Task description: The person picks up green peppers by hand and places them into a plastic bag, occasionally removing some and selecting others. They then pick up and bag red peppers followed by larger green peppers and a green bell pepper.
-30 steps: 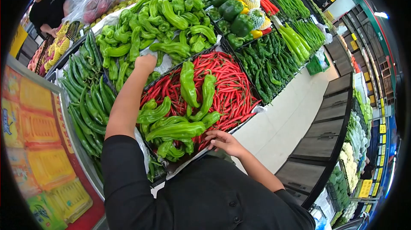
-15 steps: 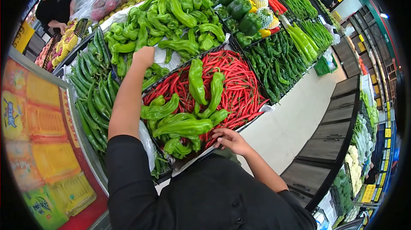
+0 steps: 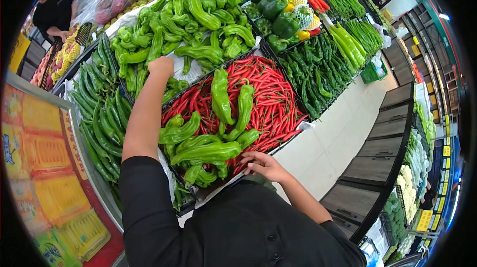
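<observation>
My left hand (image 3: 161, 68) reaches into the crate of light green peppers (image 3: 196, 23), beside its white liner (image 3: 185, 64). Its back faces me and its fingers look curled under, so anything they hold is hidden. My right hand (image 3: 263, 165) is at the near edge of the crate of red chilies (image 3: 271, 103), palm side partly turned in. Its fingers are loosely bent and apart, with nothing in them. Several large green peppers (image 3: 206, 152) lie in a heap on top of the red chilies, left of my right hand.
Long dark green chilies (image 3: 102, 118) fill the crate on the left. Wrinkled green chilies (image 3: 315, 71) and bell peppers (image 3: 285, 24) lie to the right. Another person (image 3: 57, 6) stands at the far left. Wooden cabinets (image 3: 370, 167) line the aisle floor (image 3: 318, 143).
My left hand has drawn slightly nearer within the light green pepper crate. The view has shifted a little. My right hand and the heaped peppers stay about where they were.
</observation>
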A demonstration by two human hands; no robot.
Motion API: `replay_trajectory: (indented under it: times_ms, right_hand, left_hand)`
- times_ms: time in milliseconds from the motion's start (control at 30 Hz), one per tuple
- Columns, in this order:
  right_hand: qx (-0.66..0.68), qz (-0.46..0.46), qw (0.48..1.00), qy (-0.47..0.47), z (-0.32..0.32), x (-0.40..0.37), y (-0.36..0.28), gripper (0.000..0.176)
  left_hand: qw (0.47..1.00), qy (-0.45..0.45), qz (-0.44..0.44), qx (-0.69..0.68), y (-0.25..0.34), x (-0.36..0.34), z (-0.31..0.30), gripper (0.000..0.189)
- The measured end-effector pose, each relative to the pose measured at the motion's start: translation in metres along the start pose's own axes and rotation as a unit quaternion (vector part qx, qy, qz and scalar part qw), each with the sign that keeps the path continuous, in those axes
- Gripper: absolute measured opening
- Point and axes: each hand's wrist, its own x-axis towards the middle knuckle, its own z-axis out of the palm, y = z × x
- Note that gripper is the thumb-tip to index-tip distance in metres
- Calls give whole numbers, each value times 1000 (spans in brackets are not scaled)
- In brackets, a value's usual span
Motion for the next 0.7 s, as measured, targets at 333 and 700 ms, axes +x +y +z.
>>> replay_trajectory:
  times_ms: [333,700]
  right_hand:
    - [-1,-9,1000,-21,-2,1,-4,40]
    - [-32,8,999,17,2,-1,-1,40]
  left_hand:
    - [986,48,145,-68,-17,1,19,24]
    - [819,0,445,-362,35,-182,-48,22]
